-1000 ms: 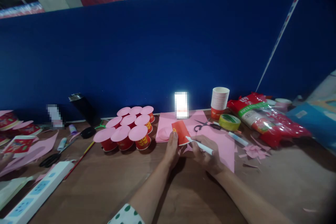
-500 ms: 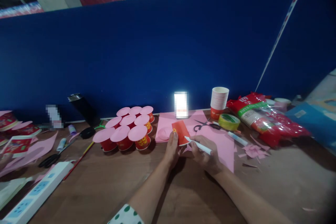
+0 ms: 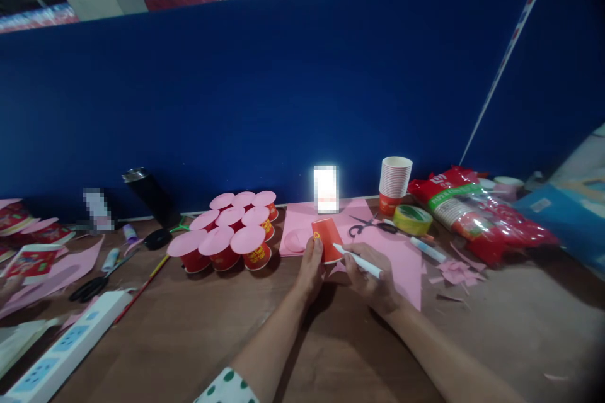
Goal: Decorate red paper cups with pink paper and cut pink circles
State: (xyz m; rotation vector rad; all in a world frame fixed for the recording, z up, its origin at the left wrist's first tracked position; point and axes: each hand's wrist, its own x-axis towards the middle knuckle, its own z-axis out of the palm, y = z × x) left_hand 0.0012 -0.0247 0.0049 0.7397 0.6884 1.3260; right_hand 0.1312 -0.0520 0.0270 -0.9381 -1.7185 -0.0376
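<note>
My left hand [image 3: 311,269] is closed round a red paper cup [image 3: 328,240], thumb on its side by the yellow mark; tilted, probably so the plain side faces my pen. Right hand [image 3: 371,280] grips a white marker pen [image 3: 363,261] pencil-style, likely for control, tip at the cup's lower right; whether it touches, can't tell. Landmark: pink paper sheet [image 3: 409,271]. Cup is held over its near part. Scissors [image 3: 363,227] lie on the sheet beyond my right hand, presumably out of the way yet reachable. Left of the sheet, red cups topped with pink discs [image 3: 248,239] stand in tight rows, likely to save space. Just right of its far corner, a paper cup stack [image 3: 396,179], nested, so compact; tape roll [image 3: 413,219] right of the sheet too, flat, so shouldn't roll.
</note>
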